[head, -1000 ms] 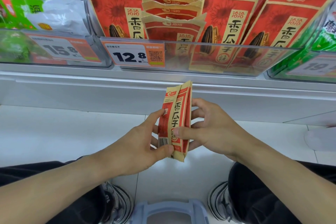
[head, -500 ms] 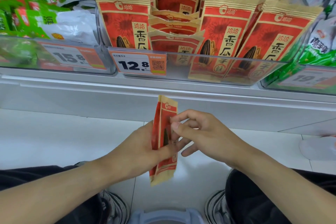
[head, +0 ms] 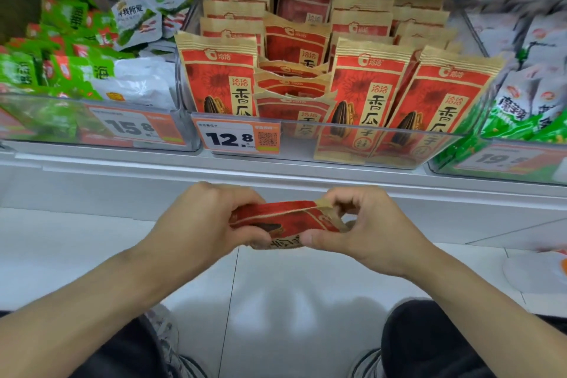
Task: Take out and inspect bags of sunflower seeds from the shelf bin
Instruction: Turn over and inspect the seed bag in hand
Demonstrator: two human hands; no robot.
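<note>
Red bags with tan tops and black seeds — green packs left, orange-white tag near.

left hand, right hand — fingers curled, gripping

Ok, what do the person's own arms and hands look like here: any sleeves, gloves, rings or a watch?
Both forearms are bare as far as the frame shows them, with no sleeve in sight. The left hand and the right hand wear no gloves, and no rings, watch or wristband show on the visible sides. Below the arms there are dark trousers and patterned sneakers.
</note>
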